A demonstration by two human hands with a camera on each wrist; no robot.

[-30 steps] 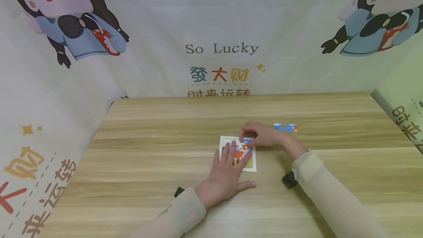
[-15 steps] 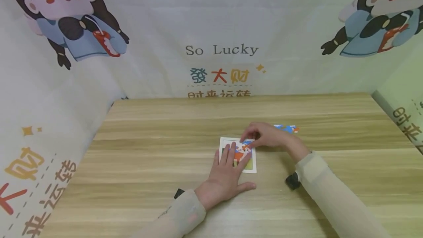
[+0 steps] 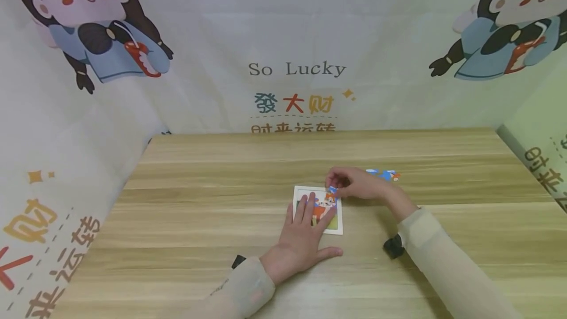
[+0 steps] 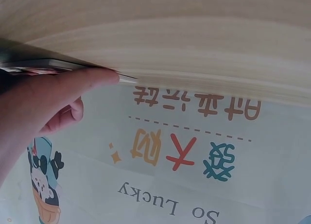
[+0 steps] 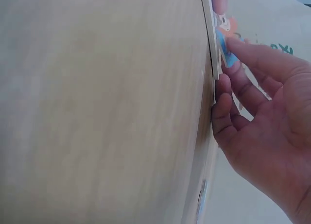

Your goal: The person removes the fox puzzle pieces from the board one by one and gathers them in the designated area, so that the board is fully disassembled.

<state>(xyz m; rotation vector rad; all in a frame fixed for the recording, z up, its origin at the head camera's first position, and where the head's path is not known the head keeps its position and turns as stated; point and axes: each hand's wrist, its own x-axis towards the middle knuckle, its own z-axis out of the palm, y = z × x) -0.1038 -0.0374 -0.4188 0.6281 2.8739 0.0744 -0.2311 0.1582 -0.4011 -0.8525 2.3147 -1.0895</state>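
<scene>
My left hand (image 3: 301, 242) lies flat with spread fingers on a small picture puzzle in a white frame (image 3: 332, 232); its fingers cover part of the orange and green picture. At the puzzle's upper right corner, my right hand (image 3: 360, 182) pinches a blue and orange puzzle piece (image 3: 330, 194) between thumb and fingers. The right wrist view shows this piece (image 5: 230, 55) tilted up at the frame's edge, with the thumb on its near side. In the left wrist view, the left fingers (image 4: 92, 79) rest along the puzzle, which is seen nearly edge-on.
Loose blue, white and orange puzzle pieces (image 3: 386, 175) lie on the wooden table (image 3: 199, 191) behind the right wrist. Printed cloth (image 3: 212, 63) hangs around the table's back and sides. A black wrist camera (image 3: 393, 247) shows below the right forearm.
The right hand has shifted slightly right, and the piece in its fingers has turned and tilted a little at the puzzle's upper right. The left hand has stayed in place on the puzzle.
</scene>
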